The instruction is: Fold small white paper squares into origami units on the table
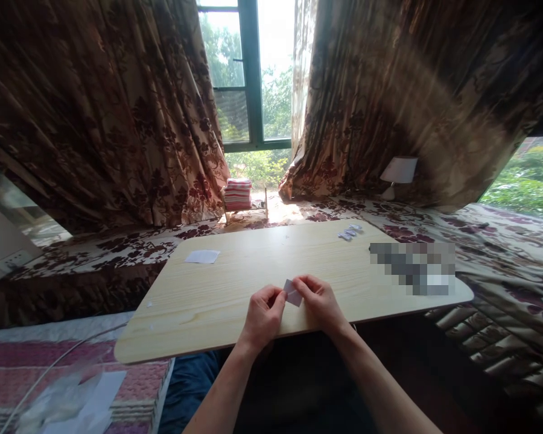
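Observation:
A small piece of white paper [293, 294] is held between my two hands just above the front edge of the wooden table [235, 283]. The fingers of my left hand [263, 313] pinch its left side. On the other side, my right hand [320, 301] grips its upper right edge, with thumb and fingers closed. The paper looks folded, with a crease across it, but its exact shape is partly covered by my fingers.
A white paper sheet [203, 257] lies at the table's far left, and several small folded paper pieces [350, 231] at the far right. Blurred-out items [411, 268] occupy the right end. Beyond stand a lamp [399, 171] and folded striped cloths [238, 194]. A cable [67, 352] crosses the bed.

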{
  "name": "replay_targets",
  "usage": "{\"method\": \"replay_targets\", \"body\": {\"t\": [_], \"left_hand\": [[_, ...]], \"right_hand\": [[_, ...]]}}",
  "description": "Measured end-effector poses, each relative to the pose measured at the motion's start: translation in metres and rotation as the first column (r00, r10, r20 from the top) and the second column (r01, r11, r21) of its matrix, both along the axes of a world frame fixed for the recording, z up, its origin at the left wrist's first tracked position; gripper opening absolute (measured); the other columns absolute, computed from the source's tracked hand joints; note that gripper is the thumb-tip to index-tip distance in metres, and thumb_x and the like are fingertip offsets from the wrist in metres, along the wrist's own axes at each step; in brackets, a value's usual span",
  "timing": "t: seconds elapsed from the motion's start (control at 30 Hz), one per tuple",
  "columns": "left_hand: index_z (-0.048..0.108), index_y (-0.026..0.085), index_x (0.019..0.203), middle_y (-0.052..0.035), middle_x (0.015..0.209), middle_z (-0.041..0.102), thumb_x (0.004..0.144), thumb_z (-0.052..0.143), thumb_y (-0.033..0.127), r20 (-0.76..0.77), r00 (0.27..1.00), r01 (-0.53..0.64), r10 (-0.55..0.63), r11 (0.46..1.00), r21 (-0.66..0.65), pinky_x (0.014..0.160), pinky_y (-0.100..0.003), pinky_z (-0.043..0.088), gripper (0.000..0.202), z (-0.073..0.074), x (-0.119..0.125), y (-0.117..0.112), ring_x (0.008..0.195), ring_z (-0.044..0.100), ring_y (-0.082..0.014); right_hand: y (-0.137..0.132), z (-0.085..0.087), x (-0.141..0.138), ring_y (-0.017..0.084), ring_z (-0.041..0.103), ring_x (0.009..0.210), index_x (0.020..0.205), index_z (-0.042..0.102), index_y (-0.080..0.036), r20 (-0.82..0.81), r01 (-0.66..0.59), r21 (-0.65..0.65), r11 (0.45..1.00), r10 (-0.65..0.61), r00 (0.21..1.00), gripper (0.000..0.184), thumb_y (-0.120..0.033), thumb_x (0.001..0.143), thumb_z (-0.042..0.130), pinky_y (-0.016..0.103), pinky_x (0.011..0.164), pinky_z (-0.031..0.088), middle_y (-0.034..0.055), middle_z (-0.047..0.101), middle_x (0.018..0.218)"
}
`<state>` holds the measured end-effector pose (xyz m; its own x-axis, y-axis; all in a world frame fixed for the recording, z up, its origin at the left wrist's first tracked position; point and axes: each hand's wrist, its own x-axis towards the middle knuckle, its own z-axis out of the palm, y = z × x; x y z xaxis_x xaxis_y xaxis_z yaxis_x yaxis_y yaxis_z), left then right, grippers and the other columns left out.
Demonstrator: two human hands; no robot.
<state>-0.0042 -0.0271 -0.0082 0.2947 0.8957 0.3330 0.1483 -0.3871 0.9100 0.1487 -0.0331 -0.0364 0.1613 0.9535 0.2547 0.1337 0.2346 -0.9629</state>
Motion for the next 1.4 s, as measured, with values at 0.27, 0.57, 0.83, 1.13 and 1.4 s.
{"method": "replay_targets", "body": {"t": [0.27,0.57,0.83,1.13,1.4], "left_hand": [[0.066,0.016,0.065,-0.0022,0.065,0.06,0.082,0.056,0.027,-0.064,0.997,0.046,-0.042,0.997,0.069,0.063,-0.025,0.04,0.022,-0.003,0.0,0.0,0.065,0.054,-0.0153],[0.065,0.015,0.065,-0.002,0.063,0.059,0.083,0.055,0.027,-0.047,0.999,-0.008,0.011,0.999,0.051,0.059,-0.024,0.039,0.024,0.0,0.0,0.0,0.063,0.053,-0.0152],[0.066,0.014,0.069,-0.0017,0.064,0.06,0.083,0.054,0.03,-0.01,0.999,-0.049,0.049,0.999,0.023,0.058,-0.023,0.041,0.024,-0.004,-0.001,0.001,0.062,0.053,-0.0145],[0.063,0.014,0.066,-0.0005,0.064,0.058,0.081,0.056,0.029,0.036,0.993,-0.114,0.114,0.993,0.014,0.061,-0.023,0.039,0.022,-0.001,-0.001,0.0,0.064,0.051,-0.014],[0.064,0.013,0.073,-0.0024,0.067,0.061,0.083,0.055,0.034,0.064,0.991,-0.117,0.119,0.992,-0.042,0.061,-0.024,0.041,0.025,-0.006,-0.003,0.002,0.065,0.054,-0.0156]], "right_hand": [[-0.004,0.007,-0.006,0.02,0.062,0.094,0.115,0.058,-0.016,0.042,-0.085,-0.015,0.996,0.086,0.995,0.029,-0.033,0.091,0.056,0.039,0.079,0.053,0.0067,0.061,0.114],[0.001,0.005,-0.003,0.021,0.062,0.096,0.117,0.057,-0.016,-0.001,0.056,-0.014,0.998,-0.056,0.998,0.031,-0.034,0.091,0.055,0.041,0.08,0.053,0.0074,0.06,0.116],[-0.004,0.009,-0.009,0.02,0.062,0.094,0.115,0.058,-0.016,0.02,-0.073,-0.009,0.997,0.073,0.997,0.03,-0.033,0.091,0.056,0.04,0.079,0.053,0.0067,0.061,0.114],[0.006,-0.001,-0.002,0.021,0.061,0.097,0.117,0.057,-0.016,-0.061,0.103,-0.023,0.994,-0.104,0.993,0.031,-0.033,0.091,0.056,0.041,0.081,0.053,0.0073,0.06,0.117],[0.002,0.003,-0.004,0.02,0.062,0.094,0.115,0.058,-0.016,-0.033,0.082,0.008,0.997,-0.082,0.996,0.03,-0.035,0.091,0.055,0.04,0.079,0.053,0.0068,0.061,0.113]]}}
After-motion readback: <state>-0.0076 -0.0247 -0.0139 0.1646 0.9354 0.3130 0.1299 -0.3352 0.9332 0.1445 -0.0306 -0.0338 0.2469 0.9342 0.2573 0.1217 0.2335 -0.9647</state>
